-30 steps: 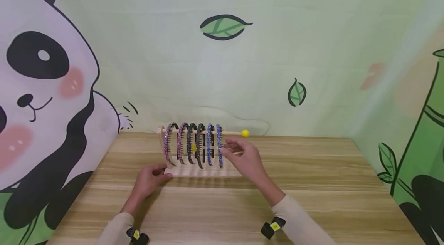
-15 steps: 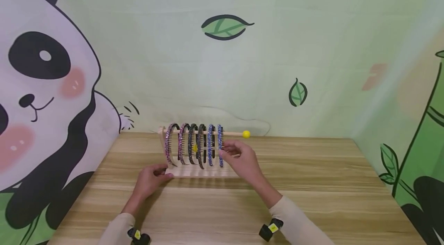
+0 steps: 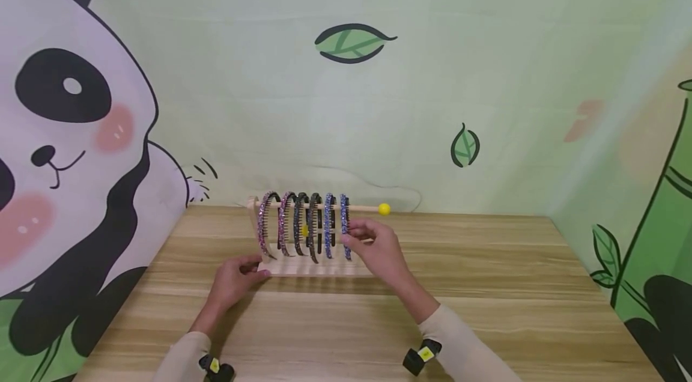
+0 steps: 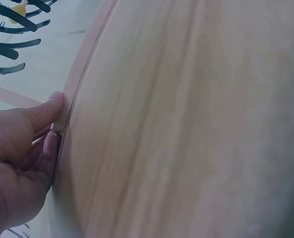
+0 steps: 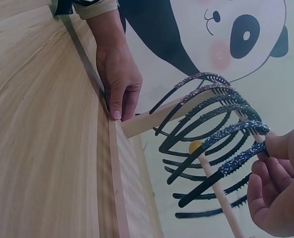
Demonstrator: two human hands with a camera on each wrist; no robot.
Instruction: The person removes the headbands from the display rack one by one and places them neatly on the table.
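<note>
Several glittery headbands with comb teeth hang in a row on the upper rod of a wooden headband stand [image 3: 319, 268]. From left to right they run pink-purple, dark, then blue. My right hand [image 3: 381, 250] pinches the rightmost blue headband [image 5: 241, 157] between thumb and fingers, low on its front side; the band still loops over the rod. At the stand's left front corner, my left hand [image 3: 232, 280] grips the base, thumb [image 4: 50, 106] on top and fingers against the side edge.
A yellow ball [image 3: 384, 209] caps the upper rod's right end. A second yellow ball [image 5: 195, 147] tips a lower rod behind the bands. The wood-grain table [image 3: 486, 286] ends at a green backdrop [image 3: 259, 100] printed with a panda. Black cameras [image 3: 421, 357] sit on both wrists.
My right hand's fingers have closed in on the rightmost blue headband, which has shifted slightly right along the rod. My left hand stays at the base corner.
</note>
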